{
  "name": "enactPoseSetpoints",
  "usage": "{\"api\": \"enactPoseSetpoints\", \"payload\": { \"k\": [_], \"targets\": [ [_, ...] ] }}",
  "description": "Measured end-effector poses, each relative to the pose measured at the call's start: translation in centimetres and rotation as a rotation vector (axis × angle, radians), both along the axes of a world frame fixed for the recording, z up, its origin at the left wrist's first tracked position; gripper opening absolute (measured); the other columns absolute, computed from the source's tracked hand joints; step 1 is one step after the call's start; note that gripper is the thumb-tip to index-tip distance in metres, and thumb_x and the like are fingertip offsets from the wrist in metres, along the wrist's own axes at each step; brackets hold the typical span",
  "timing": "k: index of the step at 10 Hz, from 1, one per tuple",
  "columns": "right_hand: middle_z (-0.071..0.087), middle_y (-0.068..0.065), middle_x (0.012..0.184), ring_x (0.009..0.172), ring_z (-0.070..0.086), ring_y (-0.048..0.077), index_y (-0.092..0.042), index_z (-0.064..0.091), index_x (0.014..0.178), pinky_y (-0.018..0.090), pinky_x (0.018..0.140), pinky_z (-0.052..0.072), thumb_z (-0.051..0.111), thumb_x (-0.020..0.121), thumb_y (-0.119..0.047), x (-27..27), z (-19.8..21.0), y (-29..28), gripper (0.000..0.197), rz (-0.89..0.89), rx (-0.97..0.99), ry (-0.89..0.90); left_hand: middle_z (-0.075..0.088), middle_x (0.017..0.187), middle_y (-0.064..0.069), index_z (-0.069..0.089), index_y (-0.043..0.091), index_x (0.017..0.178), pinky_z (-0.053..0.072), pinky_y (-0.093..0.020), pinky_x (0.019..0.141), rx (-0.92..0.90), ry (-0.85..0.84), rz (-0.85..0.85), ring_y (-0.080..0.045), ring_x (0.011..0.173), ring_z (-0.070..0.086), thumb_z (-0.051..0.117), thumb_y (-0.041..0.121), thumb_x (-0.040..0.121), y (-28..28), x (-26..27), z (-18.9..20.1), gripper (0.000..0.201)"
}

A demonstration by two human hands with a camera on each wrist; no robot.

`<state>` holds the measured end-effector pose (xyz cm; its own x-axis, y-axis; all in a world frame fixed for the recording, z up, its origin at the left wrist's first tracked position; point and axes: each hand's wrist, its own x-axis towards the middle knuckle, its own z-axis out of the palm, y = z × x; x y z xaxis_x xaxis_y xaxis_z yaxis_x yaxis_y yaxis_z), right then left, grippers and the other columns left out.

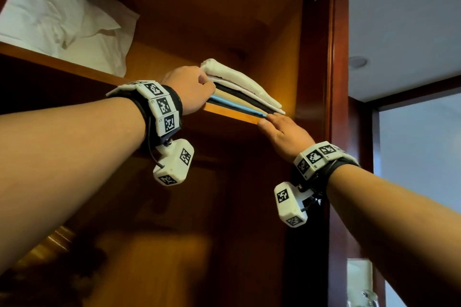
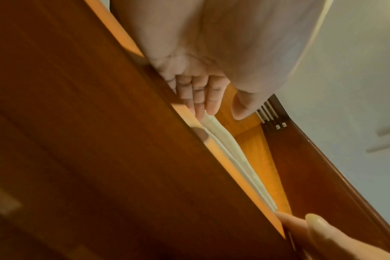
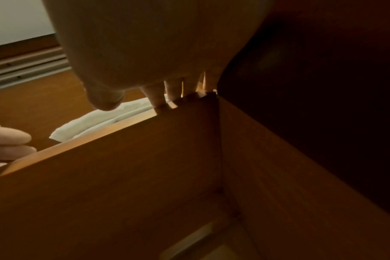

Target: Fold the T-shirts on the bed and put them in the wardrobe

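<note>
One stack of folded T-shirts lies on the wardrobe shelf. My left hand touches its near end with straight fingers; my right hand, fingers straight, touches its corner.

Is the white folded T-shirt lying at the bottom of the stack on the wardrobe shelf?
No, the white T-shirt lies on top of the stack, above the black, tan and blue ones.

Place: bedroom or hotel-type room, at an open wardrobe.
Wardrobe: dark red-brown wood frame, lighter orange-lit interior, sliding-door track along the top.
Upper shelf: white pillow stored on it.
Shelf contents: stack of folded T-shirts, white on top.
Surroundings: pale wall, white ceiling with a round fitting.
</note>
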<state>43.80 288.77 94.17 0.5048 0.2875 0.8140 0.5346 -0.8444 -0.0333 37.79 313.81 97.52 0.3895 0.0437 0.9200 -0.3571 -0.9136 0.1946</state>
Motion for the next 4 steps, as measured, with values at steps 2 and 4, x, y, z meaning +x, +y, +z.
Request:
{"api": "enactPoseSetpoints", "payload": {
  "k": [2, 4],
  "targets": [
    [0.062, 0.003, 0.117, 0.111, 0.057, 0.023, -0.016, 0.058, 0.119, 0.035, 0.085, 0.041, 0.038, 0.101, -0.06, -0.2, -0.7, -1.0, 0.052, 0.033, 0.002, 0.014, 0.063, 0.105, 0.006, 0.064, 0.029, 0.118, 0.05, -0.036, 0.082, 0.114, 0.059, 0.126, -0.021, 0.096, 0.059, 0.055, 0.046, 0.095, 0.1, 0.5, -0.6, 0.03],
    [0.055, -0.002, 0.131, 0.126, 0.05, 0.017, -0.017, 0.058, 0.126, 0.031, 0.095, 0.035, 0.035, 0.103, -0.059, -1.0, -1.6, -2.0, 0.053, 0.202, 0.055, 0.027, 0.06, 0.122, -0.003, 0.063, 0.03, 0.124, 0.045, -0.041, 0.091, 0.003, -0.059, 0.117, -0.029, 0.113, 0.051, 0.05, 0.048, 0.097, -2.5, 0.2, -1.9, 0.034]
  ]
}}
